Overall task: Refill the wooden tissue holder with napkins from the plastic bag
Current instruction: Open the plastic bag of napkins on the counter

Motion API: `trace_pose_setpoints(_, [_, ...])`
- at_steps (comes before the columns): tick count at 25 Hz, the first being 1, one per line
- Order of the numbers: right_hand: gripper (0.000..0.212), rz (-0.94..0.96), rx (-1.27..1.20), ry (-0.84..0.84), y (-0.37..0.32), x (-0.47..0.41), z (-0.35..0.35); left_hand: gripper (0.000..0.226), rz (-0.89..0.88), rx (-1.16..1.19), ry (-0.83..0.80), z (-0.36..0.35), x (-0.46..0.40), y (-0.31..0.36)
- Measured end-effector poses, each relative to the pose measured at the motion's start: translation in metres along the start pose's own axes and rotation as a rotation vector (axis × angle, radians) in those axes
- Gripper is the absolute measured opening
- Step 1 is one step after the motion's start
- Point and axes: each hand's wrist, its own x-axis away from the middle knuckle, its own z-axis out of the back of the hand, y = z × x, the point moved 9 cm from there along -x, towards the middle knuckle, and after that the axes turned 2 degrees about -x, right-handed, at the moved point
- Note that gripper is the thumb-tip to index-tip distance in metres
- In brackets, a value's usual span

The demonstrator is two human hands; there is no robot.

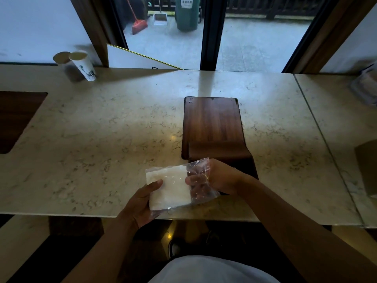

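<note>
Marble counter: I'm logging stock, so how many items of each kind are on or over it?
White paper cups: 2
Dark wooden tissue holder: 1
Clear plastic bag of white napkins: 1
Total: 4

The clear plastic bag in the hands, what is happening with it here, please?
A person stands at a pale marble counter. The left hand holds the clear plastic bag of white napkins from below, and the right hand has its fingers in the bag's open end. The napkins are not yet out. The dark wooden tissue holder lies on the counter just behind the hands. Two paper cups stand far to the left.
</note>
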Motion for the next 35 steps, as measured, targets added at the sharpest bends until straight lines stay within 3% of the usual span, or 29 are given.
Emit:
trace_pose_setpoints(5, [0.007,0.081,0.132,0.068,-0.008,-0.002,-0.007,0.066,-0.041,-0.019,-0.048,-0.009,0.001,0.005])
trace_pose_setpoints(10, [0.044,0.111,0.371,0.141,-0.013,-0.006,-0.009,0.053,-0.092,-0.116,-0.019,-0.012,0.000,0.011])
trace_pose_setpoints(13, [0.037,0.155,0.590,0.139,-0.014,-0.009,-0.011,0.049,-0.093,-0.113,-0.046,-0.013,0.000,0.011])
trace_pose_setpoints(17, [0.038,0.111,0.672,0.212,-0.009,-0.015,-0.003,0.045,-0.085,-0.078,-0.089,-0.007,-0.004,0.012])
trace_pose_setpoints(21, [0.007,-0.004,0.523,0.314,0.004,-0.017,0.018,0.032,-0.095,-0.110,-0.027,0.010,-0.009,0.015])
trace_pose_setpoints(23, [0.010,-0.020,0.348,0.332,0.007,-0.016,0.026,0.019,-0.112,-0.157,0.044,0.023,-0.011,0.017])
trace_pose_setpoints(25, [0.009,-0.005,0.252,0.357,0.004,-0.011,0.032,0.023,-0.133,-0.164,0.049,0.032,-0.013,0.020])
trace_pose_setpoints(28, [0.015,0.055,0.193,0.397,-0.006,-0.004,0.040,0.019,-0.154,-0.155,0.093,0.046,-0.013,0.028])
trace_pose_setpoints(35, [0.009,0.116,0.149,0.697,-0.015,0.012,0.078,0.010,-0.133,-0.036,0.327,0.091,-0.012,0.047])
